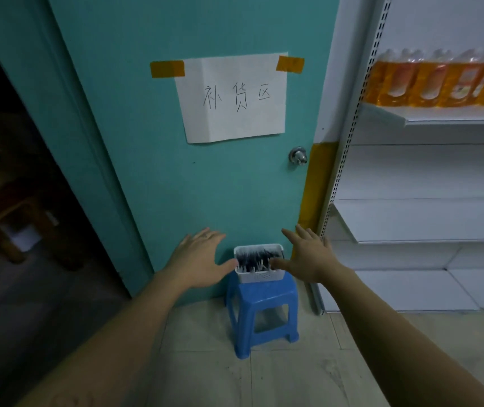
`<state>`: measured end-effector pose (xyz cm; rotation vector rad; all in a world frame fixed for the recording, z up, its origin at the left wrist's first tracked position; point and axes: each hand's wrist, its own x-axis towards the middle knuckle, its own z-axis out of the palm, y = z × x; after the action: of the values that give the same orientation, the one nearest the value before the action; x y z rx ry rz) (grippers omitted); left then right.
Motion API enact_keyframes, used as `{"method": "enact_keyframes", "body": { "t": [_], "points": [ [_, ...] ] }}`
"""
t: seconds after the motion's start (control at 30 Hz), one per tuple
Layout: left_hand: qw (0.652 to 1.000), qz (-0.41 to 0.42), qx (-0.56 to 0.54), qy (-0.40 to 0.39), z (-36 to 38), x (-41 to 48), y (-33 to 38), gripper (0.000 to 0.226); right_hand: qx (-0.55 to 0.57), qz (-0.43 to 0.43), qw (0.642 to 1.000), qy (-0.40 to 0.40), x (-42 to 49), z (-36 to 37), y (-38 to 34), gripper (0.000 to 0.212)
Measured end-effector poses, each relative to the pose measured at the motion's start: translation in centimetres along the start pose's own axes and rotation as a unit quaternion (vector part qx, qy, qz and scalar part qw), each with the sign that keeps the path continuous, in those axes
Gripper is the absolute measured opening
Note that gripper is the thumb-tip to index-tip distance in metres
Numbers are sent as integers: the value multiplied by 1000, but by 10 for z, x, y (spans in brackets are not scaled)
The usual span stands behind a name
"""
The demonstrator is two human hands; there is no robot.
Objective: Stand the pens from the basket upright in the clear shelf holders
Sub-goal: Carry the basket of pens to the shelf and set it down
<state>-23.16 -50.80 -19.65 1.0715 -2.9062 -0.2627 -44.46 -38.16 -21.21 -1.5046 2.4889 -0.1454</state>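
Note:
A small white perforated basket (pixel 260 276) stands on a blue plastic stool (pixel 264 301) against a teal door. Several dark pens (pixel 257 258) lie packed inside it. My left hand (pixel 198 261) is stretched out with fingers spread, just left of the basket, its thumb close to the basket's left rim. On the other side my right hand (pixel 305 258) is also spread flat, its thumb near the right rim. Neither hand holds anything. No clear shelf holders are in view.
The teal door (pixel 205 186) carries a taped paper sign (pixel 232 96) and a metal knob (pixel 298 155). White shelving (pixel 422 220) stands to the right, with orange bottles (pixel 440 83) on an upper shelf. A dark doorway with wooden furniture opens at left.

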Motion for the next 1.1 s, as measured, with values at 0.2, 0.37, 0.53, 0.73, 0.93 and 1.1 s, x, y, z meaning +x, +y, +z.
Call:
{"method": "enact_keyframes", "body": {
  "t": [0.2,0.37,0.53,0.73,0.93,1.1],
  "points": [
    [999,-12,-28,-10,24,83,-14,88,0,5,1000,-27,89,7,27,89],
    [998,-19,-59,-33,54,150,-41,87,-11,18,998,-62,159,31,40,89],
    [994,-11,-89,-70,100,226,-73,66,-13,57,993,-106,235,66,48,89],
    [970,-57,-193,-140,146,308,-108,61,16,122,977,-175,308,106,55,89],
    [913,-154,-298,-233,202,358,-125,64,94,184,952,-226,350,142,74,82],
    [836,-276,-401,-254,262,378,-124,33,178,213,926,-258,381,179,103,73]
  ]
}}
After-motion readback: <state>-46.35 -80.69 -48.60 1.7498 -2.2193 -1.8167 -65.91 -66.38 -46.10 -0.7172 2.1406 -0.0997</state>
